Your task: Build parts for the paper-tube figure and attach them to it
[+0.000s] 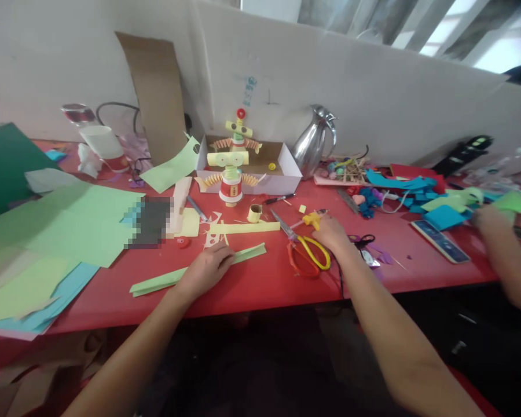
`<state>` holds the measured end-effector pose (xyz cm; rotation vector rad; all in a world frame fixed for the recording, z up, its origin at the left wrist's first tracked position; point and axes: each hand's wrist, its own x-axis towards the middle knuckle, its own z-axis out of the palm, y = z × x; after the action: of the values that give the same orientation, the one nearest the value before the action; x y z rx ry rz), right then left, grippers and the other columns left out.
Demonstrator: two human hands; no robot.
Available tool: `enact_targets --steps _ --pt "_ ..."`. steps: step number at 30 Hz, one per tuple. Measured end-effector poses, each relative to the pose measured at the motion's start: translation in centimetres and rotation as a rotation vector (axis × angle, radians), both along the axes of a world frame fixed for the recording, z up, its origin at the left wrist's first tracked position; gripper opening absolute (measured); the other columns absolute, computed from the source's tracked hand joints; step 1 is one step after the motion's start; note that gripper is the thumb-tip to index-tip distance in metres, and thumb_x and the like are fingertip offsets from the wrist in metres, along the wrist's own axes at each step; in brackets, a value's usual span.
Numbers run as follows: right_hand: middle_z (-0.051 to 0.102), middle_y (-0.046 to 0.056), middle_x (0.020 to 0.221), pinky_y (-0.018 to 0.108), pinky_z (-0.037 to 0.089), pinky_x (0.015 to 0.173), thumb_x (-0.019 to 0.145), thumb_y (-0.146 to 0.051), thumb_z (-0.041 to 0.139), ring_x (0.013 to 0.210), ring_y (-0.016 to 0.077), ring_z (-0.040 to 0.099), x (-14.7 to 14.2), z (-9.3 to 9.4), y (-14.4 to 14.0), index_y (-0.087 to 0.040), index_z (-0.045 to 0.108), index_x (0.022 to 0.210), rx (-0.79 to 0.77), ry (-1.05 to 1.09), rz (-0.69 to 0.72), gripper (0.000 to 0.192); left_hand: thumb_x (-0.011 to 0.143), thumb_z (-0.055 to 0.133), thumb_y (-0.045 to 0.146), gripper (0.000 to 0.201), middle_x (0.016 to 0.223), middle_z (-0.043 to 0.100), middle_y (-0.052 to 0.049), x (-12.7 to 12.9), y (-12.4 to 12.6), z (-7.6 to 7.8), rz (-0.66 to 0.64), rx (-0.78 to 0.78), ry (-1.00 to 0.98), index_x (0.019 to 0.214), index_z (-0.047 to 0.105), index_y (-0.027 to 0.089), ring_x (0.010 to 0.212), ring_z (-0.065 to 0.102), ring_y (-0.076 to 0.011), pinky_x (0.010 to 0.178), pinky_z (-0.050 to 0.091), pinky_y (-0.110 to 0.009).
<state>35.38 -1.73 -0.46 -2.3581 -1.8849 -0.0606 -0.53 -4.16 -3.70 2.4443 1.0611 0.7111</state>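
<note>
My left hand (206,267) rests on a long folded green paper strip (252,253) that lies on the red table (252,286), with its fingers curled over the strip's middle. My right hand (330,233) is further right, its fingertips at a small yellow object (311,220); whether it grips the object is unclear. Scissors with yellow and orange handles (308,255) lie just left of this hand. Beyond the hands are a yellow paper strip (243,227) and a paper robot figure (231,174).
Large green and blue paper sheets (61,231) cover the left side. A white box (282,174) and a metal jug (312,142) stand at the back. Paper scraps (417,194) and a phone (438,240) lie right, where another person's hands (495,223) hold green paper.
</note>
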Motion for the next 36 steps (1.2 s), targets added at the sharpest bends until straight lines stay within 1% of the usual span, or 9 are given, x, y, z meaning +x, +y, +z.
enact_targets --steps 4,8,10,12,14,16,21,25,36 --pt "0.064 0.019 0.11 0.036 0.047 0.083 0.074 -0.017 0.063 0.101 0.0307 0.061 0.2 0.5 0.2 -0.009 0.059 0.118 0.074 0.023 -0.075 0.045 0.099 0.038 0.027 0.026 0.096 0.064 -0.007 0.3 -0.1 -0.1 0.045 0.031 0.045 0.103 0.062 0.019 0.086 0.063 -0.0185 0.081 0.05 -0.033" --pt "0.059 0.023 0.119 0.04 0.045 0.09 0.074 -0.022 0.061 0.112 0.0337 0.056 0.5 3.2 -1.2 -0.006 0.054 0.122 0.24 0.057 -0.119 0.051 0.099 0.04 0.028 0.028 0.098 0.065 -0.007 0.3 0.0 -0.3 0.027 0.036 0.027 0.105 0.065 0.019 0.089 0.064 -0.0184 0.084 0.05 -0.032" --pt "0.064 0.018 0.11 0.041 0.047 0.086 0.075 -0.026 0.059 0.104 0.0323 0.059 -0.3 4.5 -3.2 -0.012 0.058 0.117 0.321 0.231 -0.072 0.044 0.099 0.041 0.029 0.029 0.098 0.065 -0.007 0.2 0.0 -0.4 0.016 0.026 0.002 0.106 0.067 0.02 0.089 0.064 -0.018 0.084 0.05 -0.031" --pt "0.067 0.009 0.086 0.037 0.05 0.07 0.08 -0.028 0.052 0.078 0.0257 0.063 -2.2 5.0 -6.1 -0.018 0.059 0.113 0.248 0.56 0.029 0.035 0.099 0.042 0.031 0.03 0.095 0.065 -0.006 0.1 0.1 -0.5 0.001 0.011 -0.025 0.105 0.07 0.021 0.087 0.064 -0.0172 0.082 0.05 -0.029" --pt "0.065 0.003 0.073 0.032 0.048 0.057 0.084 -0.031 0.047 0.061 0.0203 0.059 -5.1 4.6 -9.4 -0.021 0.057 0.11 0.0 0.94 0.169 0.03 0.099 0.044 0.031 0.03 0.091 0.064 -0.006 0.1 0.2 -0.6 -0.006 -0.005 -0.045 0.103 0.072 0.021 0.084 0.063 -0.0165 0.079 0.05 -0.029" --pt "0.061 0.0 0.068 0.029 0.047 0.055 0.087 -0.035 0.051 0.056 0.0166 0.056 -8.1 3.4 -12.2 -0.022 0.056 0.104 -0.132 1.139 0.254 0.022 0.098 0.044 0.031 0.031 0.09 0.064 -0.006 0.0 0.2 -0.5 -0.003 -0.021 -0.055 0.102 0.073 0.021 0.083 0.062 -0.0164 0.078 0.05 -0.029" --pt "0.051 -0.006 0.052 0.026 0.042 0.05 0.093 -0.054 0.053 0.047 0.0129 0.049 -12.6 -0.1 -14.0 -0.021 0.052 0.091 -0.158 1.17 0.271 0.032 0.098 0.044 0.026 0.032 0.092 0.064 -0.008 -0.1 0.2 -0.1 -0.03 -0.048 -0.046 0.107 0.073 0.019 0.085 0.061 -0.0166 0.08 0.05 -0.029" --pt "0.049 -0.008 0.048 0.024 0.038 0.046 0.093 -0.061 0.049 0.041 0.012 0.046 -13.2 -1.5 -12.6 -0.02 0.051 0.093 -0.135 1.235 0.272 0.041 0.096 0.044 0.022 0.032 0.09 0.064 -0.008 -0.2 0.1 -0.1 -0.043 -0.017 -0.034 0.108 0.073 0.018 0.083 0.06 -0.0164 0.077 0.05 -0.029" --pt "0.047 -0.007 0.05 0.023 0.032 0.043 0.094 -0.065 0.042 0.04 0.0109 0.046 -12.5 -2.5 -12.2 -0.021 0.048 0.087 -0.145 1.211 0.268 0.045 0.094 0.047 0.02 0.03 0.09 0.064 -0.008 -0.3 0.3 -0.7 -0.053 0.015 -0.077 0.11 0.073 0.016 0.082 0.061 -0.0161 0.076 0.05 -0.028"
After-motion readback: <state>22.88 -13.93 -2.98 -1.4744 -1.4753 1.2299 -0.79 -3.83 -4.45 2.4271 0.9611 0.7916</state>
